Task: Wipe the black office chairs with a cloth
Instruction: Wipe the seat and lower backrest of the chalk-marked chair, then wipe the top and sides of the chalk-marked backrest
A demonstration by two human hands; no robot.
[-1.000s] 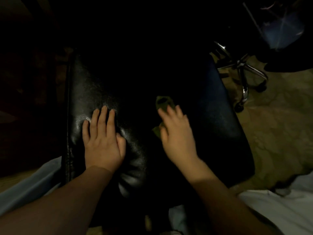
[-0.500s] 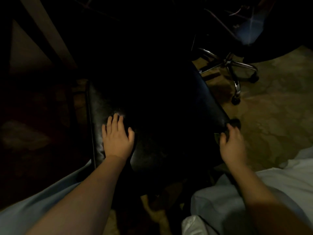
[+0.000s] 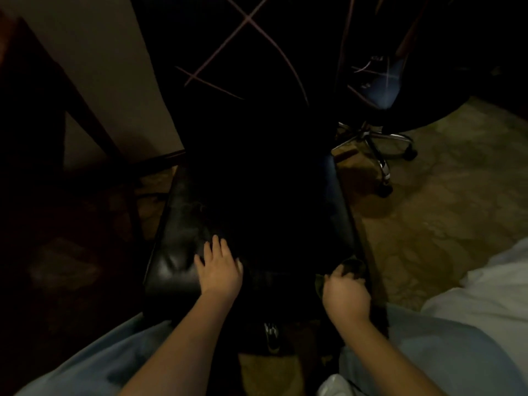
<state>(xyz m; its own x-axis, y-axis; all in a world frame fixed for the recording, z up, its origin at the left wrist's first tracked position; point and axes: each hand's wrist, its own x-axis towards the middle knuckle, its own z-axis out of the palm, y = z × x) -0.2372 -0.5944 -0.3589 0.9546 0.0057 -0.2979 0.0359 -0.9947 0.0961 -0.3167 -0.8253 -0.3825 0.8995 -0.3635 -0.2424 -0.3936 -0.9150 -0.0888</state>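
A black leather office chair (image 3: 183, 224) stands right in front of me, its seat dimly lit and its back rising into darkness. My left hand (image 3: 218, 267) lies flat on the seat's front left part, fingers straight. At the seat's front right corner my right hand (image 3: 344, 292) grips a dark green cloth (image 3: 353, 267) and presses it against the edge. Most of the cloth is hidden under the fingers.
A second black chair with a chrome star base and castors (image 3: 383, 155) stands at the back right on patterned beige carpet (image 3: 443, 210). A pale wall panel (image 3: 114, 67) and dark furniture fill the left side. My light blue trouser knees (image 3: 428, 352) flank the seat.
My right hand has carried the cloth from the seat's middle out to the front right corner. The view has pulled back and up, and my left hand has stayed pressed on the seat.
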